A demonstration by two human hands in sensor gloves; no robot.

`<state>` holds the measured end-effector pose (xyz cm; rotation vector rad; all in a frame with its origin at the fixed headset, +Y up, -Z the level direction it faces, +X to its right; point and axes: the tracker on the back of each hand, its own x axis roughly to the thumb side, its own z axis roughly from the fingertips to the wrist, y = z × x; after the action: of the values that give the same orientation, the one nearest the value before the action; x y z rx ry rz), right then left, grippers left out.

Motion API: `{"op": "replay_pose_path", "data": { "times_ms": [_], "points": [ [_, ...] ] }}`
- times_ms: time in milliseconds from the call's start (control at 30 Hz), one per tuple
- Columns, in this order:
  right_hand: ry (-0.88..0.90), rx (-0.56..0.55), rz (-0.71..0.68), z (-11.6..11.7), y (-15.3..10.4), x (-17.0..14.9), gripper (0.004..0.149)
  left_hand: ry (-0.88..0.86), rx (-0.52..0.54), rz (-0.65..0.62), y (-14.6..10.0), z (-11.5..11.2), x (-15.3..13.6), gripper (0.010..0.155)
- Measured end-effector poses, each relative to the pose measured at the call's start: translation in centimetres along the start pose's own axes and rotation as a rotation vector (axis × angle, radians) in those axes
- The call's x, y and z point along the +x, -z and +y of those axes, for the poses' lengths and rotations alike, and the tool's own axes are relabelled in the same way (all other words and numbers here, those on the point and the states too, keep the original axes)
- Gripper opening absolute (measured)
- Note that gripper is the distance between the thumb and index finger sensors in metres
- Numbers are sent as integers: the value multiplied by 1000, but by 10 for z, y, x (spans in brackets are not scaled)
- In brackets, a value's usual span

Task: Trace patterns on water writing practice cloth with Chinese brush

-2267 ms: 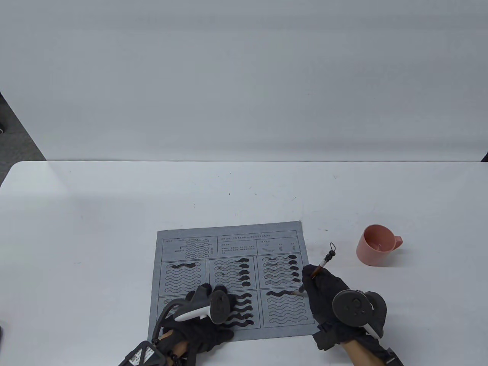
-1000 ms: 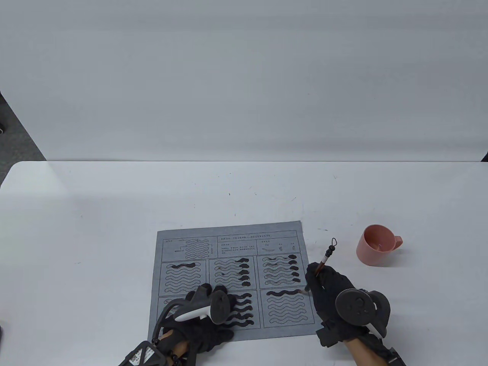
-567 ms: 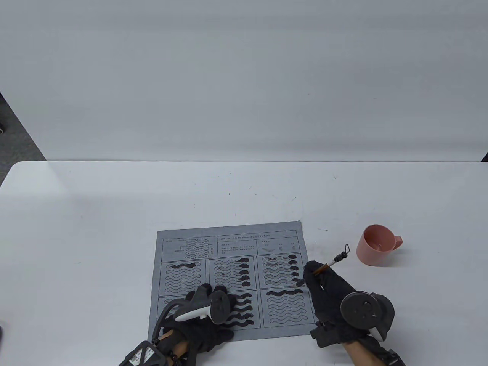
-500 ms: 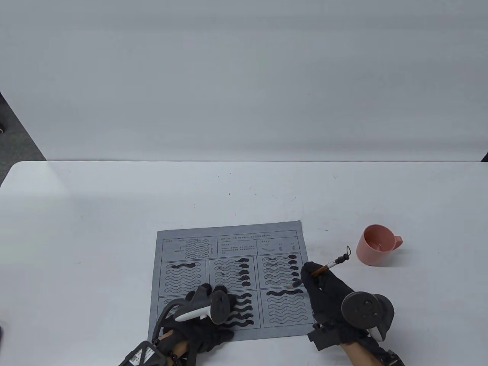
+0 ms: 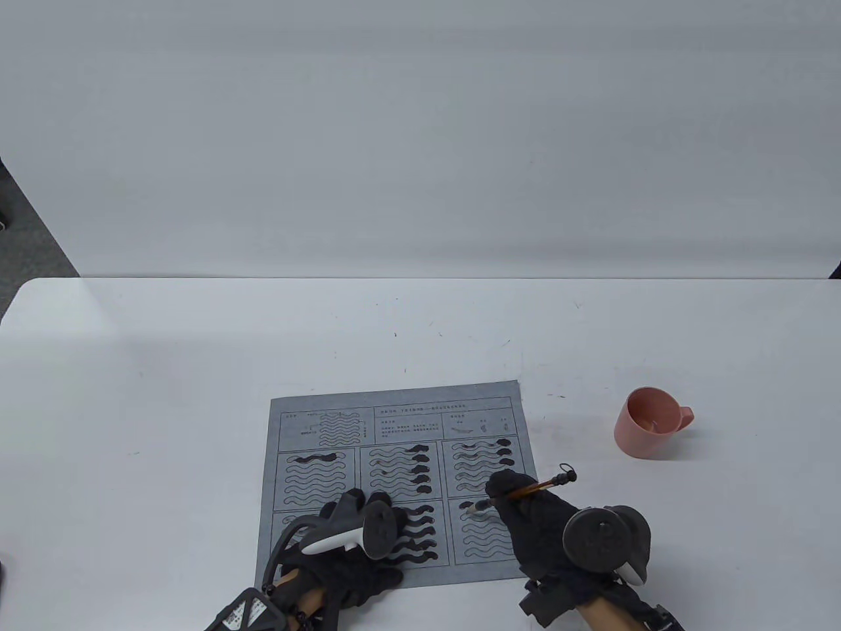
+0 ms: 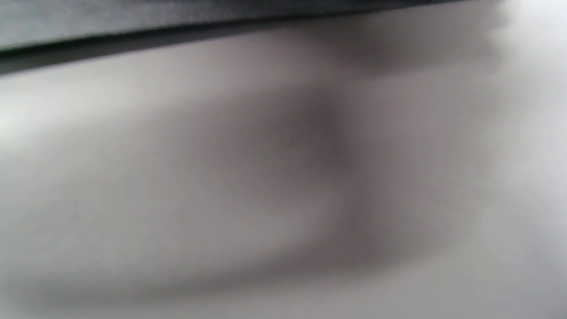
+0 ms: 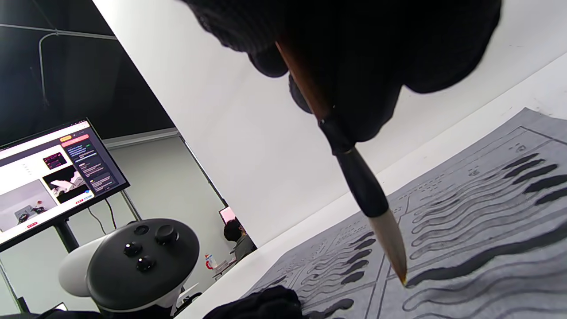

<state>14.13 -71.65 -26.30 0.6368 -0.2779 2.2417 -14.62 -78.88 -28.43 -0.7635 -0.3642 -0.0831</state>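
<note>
Grey practice cloth (image 5: 394, 420) lay at the table's (image 5: 164, 368) near edge | left hand (image 5: 348, 559) rested flat on its near-left part | right hand (image 5: 532, 519) gripped the brush (image 7: 354, 177), tip at the near-right panel's left end | pink cup (image 5: 647, 420) toward the right edge.

Your table view looks down from high in front, table (image 5: 197, 368) filling its lower half. Your right wrist view sits low, tilted, close behind the brush (image 7: 354, 177); both share the practice cloth (image 5: 289, 420). Your left wrist view is pressed too near, all blur.
</note>
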Motion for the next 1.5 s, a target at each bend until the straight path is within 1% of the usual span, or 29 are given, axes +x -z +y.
{"op": "replay_pose_path", "data": {
  "times_ms": [167, 333, 467, 1033, 1500],
  "points": [
    [23, 14, -6, 2, 0, 1, 42, 6, -3, 5, 0, 0, 0, 85],
    [-19, 29, -23, 4, 0, 2, 42, 7, -2, 5, 0, -1, 1, 85],
    [4, 30, -19, 4, 0, 1, 42, 7, -3, 5, 0, -1, 1, 85],
    [-10, 66, -16, 7, 1, 2, 42, 7, -3, 5, 0, -1, 1, 85],
    [-48, 84, -31, 7, 2, 2, 42, 6, -4, 5, 0, -1, 1, 85]
  ]
}}
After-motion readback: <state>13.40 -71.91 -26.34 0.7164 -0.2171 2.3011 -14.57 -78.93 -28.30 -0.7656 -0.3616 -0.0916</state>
